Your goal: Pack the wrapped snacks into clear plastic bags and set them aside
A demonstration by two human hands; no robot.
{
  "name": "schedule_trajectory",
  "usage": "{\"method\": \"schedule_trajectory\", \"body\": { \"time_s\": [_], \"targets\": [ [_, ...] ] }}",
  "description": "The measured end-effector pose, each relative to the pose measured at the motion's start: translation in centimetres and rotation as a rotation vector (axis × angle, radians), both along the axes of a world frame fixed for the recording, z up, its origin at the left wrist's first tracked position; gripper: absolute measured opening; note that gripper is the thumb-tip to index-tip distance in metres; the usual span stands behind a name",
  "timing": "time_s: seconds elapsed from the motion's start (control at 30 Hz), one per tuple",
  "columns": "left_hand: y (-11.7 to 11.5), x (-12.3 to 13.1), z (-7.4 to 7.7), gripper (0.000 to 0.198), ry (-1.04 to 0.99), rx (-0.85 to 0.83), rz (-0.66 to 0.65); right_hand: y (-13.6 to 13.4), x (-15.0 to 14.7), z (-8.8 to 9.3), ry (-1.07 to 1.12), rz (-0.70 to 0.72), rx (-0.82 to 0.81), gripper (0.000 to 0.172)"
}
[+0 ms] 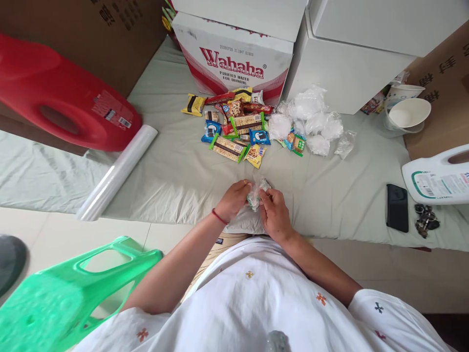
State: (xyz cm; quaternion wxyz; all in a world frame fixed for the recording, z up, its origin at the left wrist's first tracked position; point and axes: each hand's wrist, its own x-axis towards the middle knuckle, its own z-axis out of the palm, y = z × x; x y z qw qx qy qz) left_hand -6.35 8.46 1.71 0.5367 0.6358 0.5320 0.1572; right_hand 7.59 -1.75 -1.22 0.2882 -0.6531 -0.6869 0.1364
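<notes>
My left hand [231, 199] and my right hand [275, 213] meet over the front edge of a grey-green mat [172, 171]. Both are closed on a small snack wrapped in clear plastic film [256, 194], held between their fingertips. A little farther back lies a heap of packaged snacks [234, 128], biscuits and bars in blue, yellow and green wrappers. To the right of that heap sit several film-wrapped bundles [311, 122]. A red string is around my left wrist.
A roll of cling film [116, 172] lies at the left by a red jug [54, 93]. A Wahaha carton [234, 63] and white boxes [351, 58] stand behind. At the right are a phone [397, 207], keys [425, 221], white jug [439, 178], paper cups [407, 113]. A green stool [69, 293] is near left.
</notes>
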Motion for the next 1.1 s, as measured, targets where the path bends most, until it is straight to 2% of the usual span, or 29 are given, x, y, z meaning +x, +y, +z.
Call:
{"method": "schedule_trajectory", "body": {
  "time_s": [0.07,0.17,0.3,0.4,0.57,0.7,0.77,0.83,0.9,0.93,1.03,1.1],
  "targets": [
    [-0.1,-0.2,0.5,0.033,-0.032,-0.081,0.047,-0.3,0.0,-0.3,-0.046,0.025,0.009,0.051],
    [-0.4,0.5,0.6,0.032,0.055,0.014,0.08,-0.4,-0.3,-0.5,-0.133,0.056,0.014,0.054],
    [-0.6,1.4,-0.3,0.024,0.23,0.173,0.063,-1.0,-0.2,-0.6,-0.138,0.157,0.057,0.056],
    [-0.4,1.0,-1.2,0.02,0.221,0.2,0.093,-2.0,0.4,-1.2,-0.112,0.258,0.117,0.064],
    [-0.4,0.4,-2.2,0.019,0.151,0.155,0.165,-2.1,0.7,-1.9,-0.086,0.215,0.099,0.066],
    [-0.9,0.4,-2.2,0.035,0.059,0.037,0.152,0.0,1.3,-1.7,-0.071,0.146,0.092,0.053],
    [-1.0,0.1,-2.0,0.044,0.087,0.103,0.126,0.9,1.9,-1.3,-0.049,0.165,0.089,0.049],
    [-1.0,-0.4,-1.5,0.057,0.152,0.278,0.117,1.5,2.6,-0.7,-0.003,0.192,0.083,0.047],
    [-0.9,-1.2,-0.8,0.064,0.134,0.43,0.047,1.7,3.2,0.1,0.076,0.208,0.068,0.044],
    [-0.8,-1.6,-0.5,0.062,0.07,0.449,-0.031,1.7,3.5,0.6,0.125,0.211,0.059,0.042],
    [-0.9,-2.2,0.2,0.054,-0.195,0.345,-0.318,1.6,4.1,1.6,0.281,0.171,0.021,0.04],
    [-1.3,-2.1,0.2,0.055,-0.23,0.323,-0.385,1.5,4.2,1.8,0.405,0.095,-0.021,0.038]
  ]
}}
